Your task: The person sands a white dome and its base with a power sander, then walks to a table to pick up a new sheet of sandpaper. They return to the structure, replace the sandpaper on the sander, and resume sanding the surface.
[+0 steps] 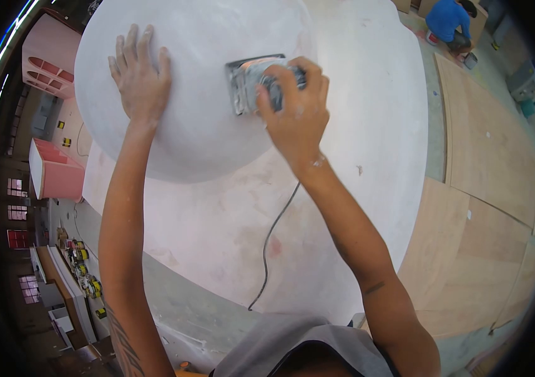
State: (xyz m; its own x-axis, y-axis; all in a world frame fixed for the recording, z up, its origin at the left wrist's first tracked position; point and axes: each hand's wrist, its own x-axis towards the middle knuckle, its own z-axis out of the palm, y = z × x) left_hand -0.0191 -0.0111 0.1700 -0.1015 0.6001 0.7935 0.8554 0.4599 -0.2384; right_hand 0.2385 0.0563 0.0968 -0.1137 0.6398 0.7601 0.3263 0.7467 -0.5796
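My left hand (140, 85) lies with its fingers spread on a large, rounded, pale grey-white form (198, 138). My right hand (295, 103) is wrapped round a dusty power sander (251, 81), whose flat rectangular pad rests against the same rounded surface. A dark cord (266, 254) runs down below my right wrist across a broad whitish panel (374, 144) under the round form. Pinkish patches and white dust mark that panel.
Plywood sheets (493, 138) lie at the right. A person in a blue top (446, 24) crouches at the upper right near a bucket (431, 38). Pink cabinets (60, 169) stand at the left, with a bench holding several yellow-and-black tools (91, 286) below.
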